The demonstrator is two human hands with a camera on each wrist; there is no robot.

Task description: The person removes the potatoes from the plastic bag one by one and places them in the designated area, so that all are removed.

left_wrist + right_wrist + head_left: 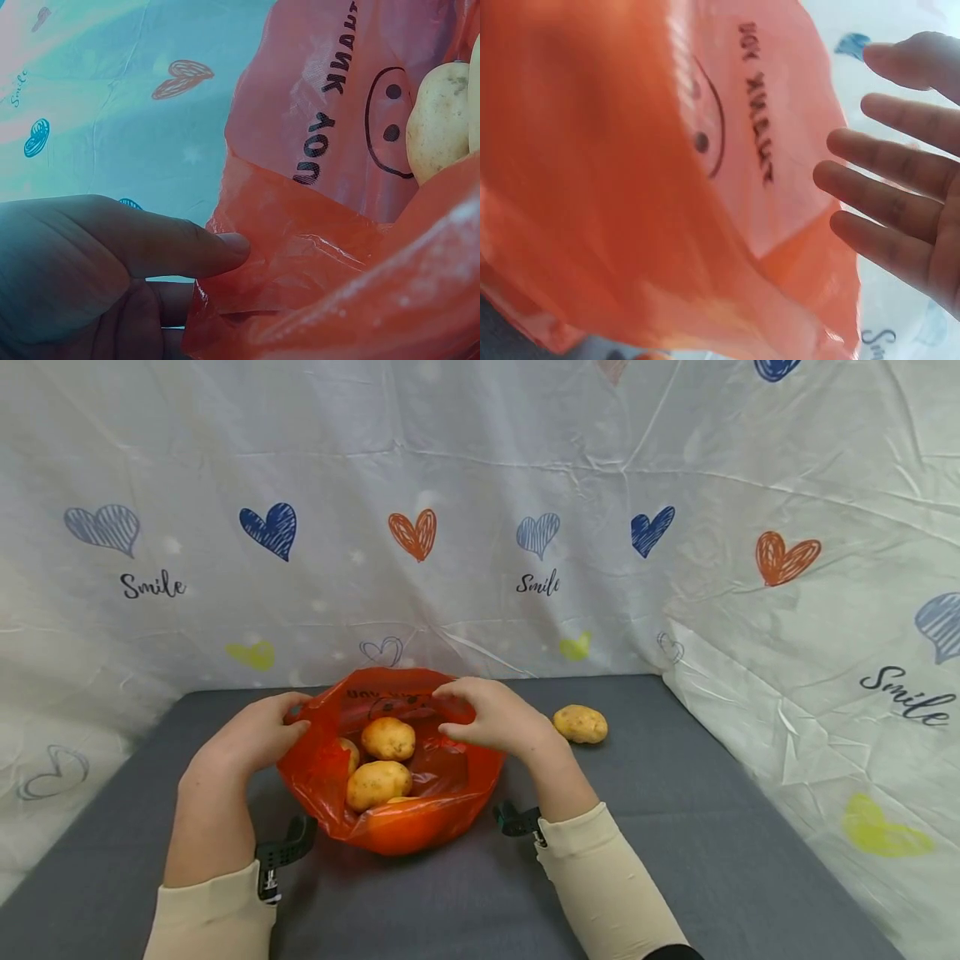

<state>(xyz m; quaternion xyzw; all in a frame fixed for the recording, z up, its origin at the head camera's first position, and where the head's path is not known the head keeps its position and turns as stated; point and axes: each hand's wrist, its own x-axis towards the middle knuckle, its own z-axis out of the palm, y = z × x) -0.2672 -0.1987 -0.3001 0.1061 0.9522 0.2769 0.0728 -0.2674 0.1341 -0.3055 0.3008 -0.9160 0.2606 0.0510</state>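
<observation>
A red plastic bag (408,833) stands with its mouth wide, and several potatoes (378,783) lie inside it. My left hand (251,735) pinches the left rim of the bag, thumb on the inner face and fingers behind the film. In the left wrist view the thumb (187,244) presses the plastic near printed letters and a smiley. My right hand (495,714) is at the bag's right rim with its fingers spread. The right wrist view shows those straight fingers (892,161) beside the bag, gripping nothing.
One loose potato (581,724) lies on the grey table (720,860), beyond the right wrist. A white curtain (480,610) printed with hearts and "Smile" hangs behind the table and along its sides. Black camera mounts (285,852) sit on both wrists.
</observation>
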